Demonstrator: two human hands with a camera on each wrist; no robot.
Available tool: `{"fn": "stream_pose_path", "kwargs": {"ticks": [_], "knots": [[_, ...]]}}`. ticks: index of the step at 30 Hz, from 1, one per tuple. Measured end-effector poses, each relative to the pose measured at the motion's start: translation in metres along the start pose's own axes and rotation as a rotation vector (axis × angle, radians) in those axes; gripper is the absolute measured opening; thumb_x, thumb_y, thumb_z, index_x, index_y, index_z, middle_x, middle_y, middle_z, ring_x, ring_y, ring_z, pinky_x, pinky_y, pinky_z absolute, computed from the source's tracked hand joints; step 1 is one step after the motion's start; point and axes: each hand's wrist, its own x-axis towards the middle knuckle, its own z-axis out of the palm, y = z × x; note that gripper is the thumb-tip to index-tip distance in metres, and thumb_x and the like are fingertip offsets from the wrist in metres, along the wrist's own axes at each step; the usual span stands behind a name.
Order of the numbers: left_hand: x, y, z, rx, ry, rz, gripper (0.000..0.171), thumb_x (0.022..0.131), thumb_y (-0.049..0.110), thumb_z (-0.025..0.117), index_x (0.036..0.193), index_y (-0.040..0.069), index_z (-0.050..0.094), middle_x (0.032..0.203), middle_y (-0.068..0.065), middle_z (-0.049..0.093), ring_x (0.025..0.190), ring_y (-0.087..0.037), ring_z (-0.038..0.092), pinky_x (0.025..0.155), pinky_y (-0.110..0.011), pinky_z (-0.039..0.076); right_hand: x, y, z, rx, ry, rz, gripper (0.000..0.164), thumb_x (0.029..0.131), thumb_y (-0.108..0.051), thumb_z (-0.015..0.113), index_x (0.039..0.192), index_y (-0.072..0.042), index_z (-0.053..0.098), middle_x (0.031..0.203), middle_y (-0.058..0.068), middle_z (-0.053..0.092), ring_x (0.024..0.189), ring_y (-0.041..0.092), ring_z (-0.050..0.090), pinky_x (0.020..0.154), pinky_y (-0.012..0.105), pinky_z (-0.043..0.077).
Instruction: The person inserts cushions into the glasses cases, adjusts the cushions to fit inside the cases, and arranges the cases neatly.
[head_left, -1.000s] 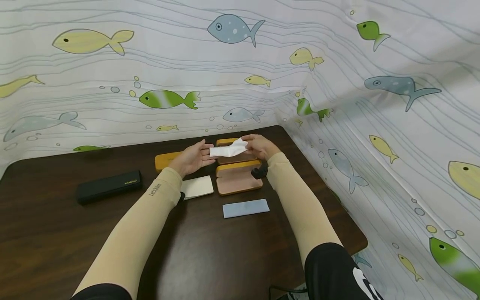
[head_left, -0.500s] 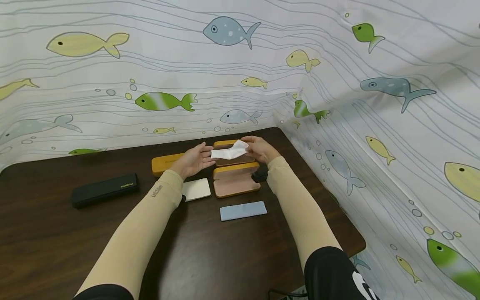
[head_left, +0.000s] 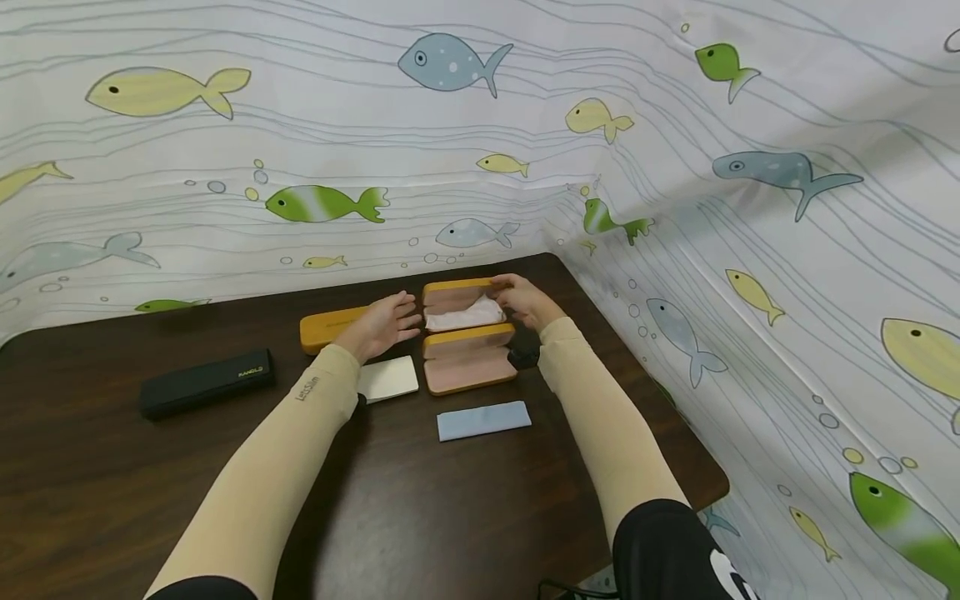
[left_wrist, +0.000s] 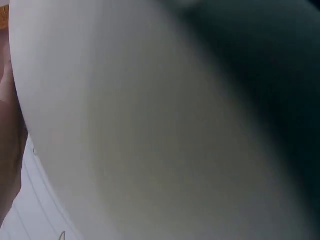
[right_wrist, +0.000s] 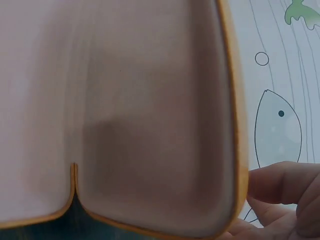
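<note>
A crumpled white tissue-like cloth (head_left: 465, 315) lies in the rear of two opened orange glasses cases (head_left: 455, 292), which has a pink lining. To its left my left hand (head_left: 381, 327) is held with the fingers spread, holding nothing. My right hand (head_left: 527, 300) is at the case's right end, its fingertips by the lid and the cloth. In the right wrist view a pink-lined case (right_wrist: 145, 115) fills most of the picture and partly hides the right hand (right_wrist: 285, 200). Pale sleeve cloth (left_wrist: 140, 120) blocks most of the left wrist view.
A second opened orange case (head_left: 468, 372) stands just in front. Nearer lies a folded light-blue cloth (head_left: 483, 421). A cream folded piece (head_left: 390, 377) and a closed orange case (head_left: 322, 327) are by the left hand. Further left is a black case (head_left: 206, 383). Fish-printed curtain (head_left: 337, 125) borders the table.
The white cloth, earlier held up between both hands, now lies down in the rear case. My left hand has come away from it, and the right fingers have loosened.
</note>
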Motion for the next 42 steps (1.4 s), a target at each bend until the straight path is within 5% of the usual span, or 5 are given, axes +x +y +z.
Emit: {"fn": "stream_pose_path", "kwargs": {"ticks": [8, 18, 27, 35, 42], "knots": [[-0.003, -0.003, 0.01, 0.391, 0.125, -0.03, 0.053, 0.112, 0.027, 0.034, 0.155, -0.003, 0.028, 0.159, -0.022, 0.031, 0.137, -0.038, 0.044, 0.11, -0.047, 0.044, -0.004, 0.012, -0.006, -0.245, 0.031, -0.002, 0.038, 0.105, -0.003, 0.042, 0.14, 0.002, 0.054, 0.145, 0.019, 0.048, 0.129, 0.031, 0.047, 0.112, 0.047, 0.039], [-0.001, -0.006, 0.017, 0.448, 0.052, -0.058, 0.056, 0.113, 0.03, 0.033, 0.159, 0.0, 0.024, 0.164, -0.019, 0.023, 0.145, -0.038, 0.035, 0.113, -0.05, 0.04, -0.003, 0.02, -0.001, -0.468, -0.099, -0.022, 0.045, 0.107, -0.014, 0.044, 0.149, 0.001, 0.048, 0.158, 0.015, 0.04, 0.145, 0.03, 0.036, 0.118, 0.043, 0.033], [0.002, -0.003, 0.022, 0.483, 0.198, 0.085, 0.05, 0.11, 0.019, 0.033, 0.156, -0.002, 0.027, 0.158, -0.022, 0.032, 0.14, -0.039, 0.042, 0.109, -0.052, 0.044, -0.009, 0.01, 0.0, -0.457, 0.275, -0.239, 0.033, 0.103, -0.009, 0.045, 0.13, 0.001, 0.061, 0.133, 0.018, 0.059, 0.117, 0.034, 0.056, 0.098, 0.047, 0.049], [0.008, 0.007, 0.036, 0.707, 0.095, 0.102, 0.066, 0.106, 0.012, 0.031, 0.163, 0.007, -0.001, 0.17, -0.011, -0.011, 0.155, -0.03, -0.007, 0.124, -0.052, 0.004, -0.004, 0.01, 0.007, -0.658, 0.143, -0.275, 0.063, 0.106, -0.01, 0.045, 0.163, -0.008, 0.017, 0.169, 0.015, 0.012, 0.154, 0.03, 0.015, 0.123, 0.044, 0.023], [0.008, 0.008, 0.036, 0.794, 0.11, 0.141, 0.061, 0.11, 0.019, 0.031, 0.163, 0.004, 0.005, 0.169, -0.016, 0.006, 0.155, -0.034, 0.009, 0.124, -0.051, 0.013, -0.003, 0.013, 0.013, -0.654, 0.222, -0.346, 0.046, 0.108, -0.013, 0.047, 0.154, -0.006, 0.042, 0.158, 0.016, 0.04, 0.104, 0.031, 0.065, 0.084, 0.035, 0.052]]}}
